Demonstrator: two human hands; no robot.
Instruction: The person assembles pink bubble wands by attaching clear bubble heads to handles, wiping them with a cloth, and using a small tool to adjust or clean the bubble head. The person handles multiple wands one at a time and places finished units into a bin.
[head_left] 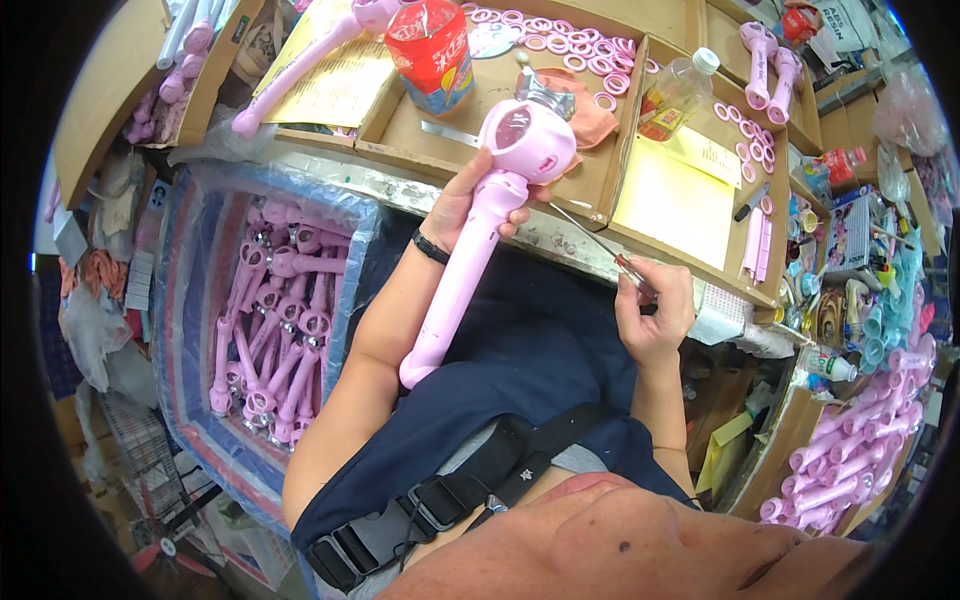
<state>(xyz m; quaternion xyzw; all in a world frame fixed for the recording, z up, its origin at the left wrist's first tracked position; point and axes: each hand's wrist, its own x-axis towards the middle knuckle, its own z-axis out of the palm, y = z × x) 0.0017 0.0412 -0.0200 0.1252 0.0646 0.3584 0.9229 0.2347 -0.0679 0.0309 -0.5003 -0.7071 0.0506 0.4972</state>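
Observation:
A pink light stick [455,270] slants across the middle, its round head with a dark oval window at the top. My left hand [462,207] is wrapped round it just below the head. The lower end of the handle rests near my dark blue apron [520,340]. In my right hand [657,315] is a screwdriver [628,268] with a reddish handle. Its thin shaft points up and left toward the head of the stick; I cannot tell whether the tip touches. Behind the head lie an orange cloth [590,115] and a shiny metallic piece [545,95].
Cardboard trays on the bench hold pink rings [590,45], a red-labelled container [430,55], a bottle of yellow liquid [680,95] and yellow paper [680,190]. At left stands a lined bin [180,300] full of pink sticks. More pink handles [850,450] are piled at right.

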